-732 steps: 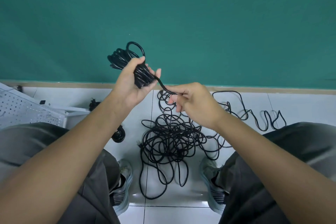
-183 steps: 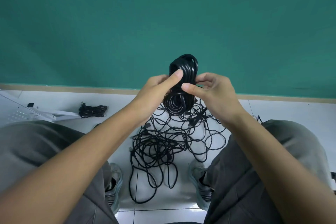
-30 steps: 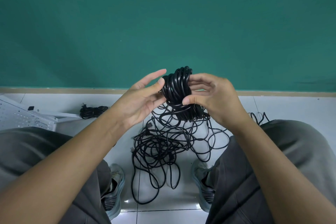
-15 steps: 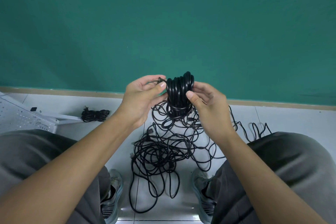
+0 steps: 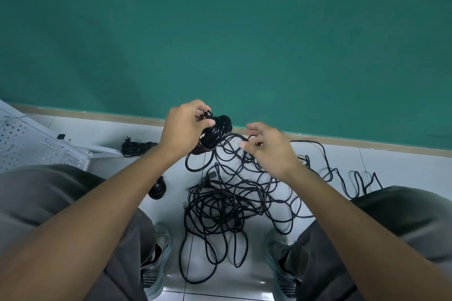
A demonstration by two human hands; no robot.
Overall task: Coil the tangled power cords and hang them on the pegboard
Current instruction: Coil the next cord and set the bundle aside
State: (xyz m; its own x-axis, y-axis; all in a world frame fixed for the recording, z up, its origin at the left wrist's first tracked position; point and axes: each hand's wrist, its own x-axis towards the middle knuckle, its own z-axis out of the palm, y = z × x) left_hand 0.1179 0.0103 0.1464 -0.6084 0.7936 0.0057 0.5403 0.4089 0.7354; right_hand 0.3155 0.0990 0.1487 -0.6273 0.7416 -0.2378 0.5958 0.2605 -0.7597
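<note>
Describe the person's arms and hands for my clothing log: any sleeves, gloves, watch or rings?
Both forearms are bare up to the frame edge, with no sleeves in view. The left hand and right hand wear no gloves, and no watch, bracelet or ring shows on the visible sides. Lower down, grey trousers and grey shoes.

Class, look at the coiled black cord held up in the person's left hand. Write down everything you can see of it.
The coiled cord is a thick bundle of glossy black loops, rubbery in look, lifted above the floor. The left hand grips it, fingers curled round the bundle; a plug end with metal prongs pokes out by the fingertips. A strand seems to trail down toward the tangled pile, though where it ends is unclear. The right hand is near, not touching the coil.
</note>
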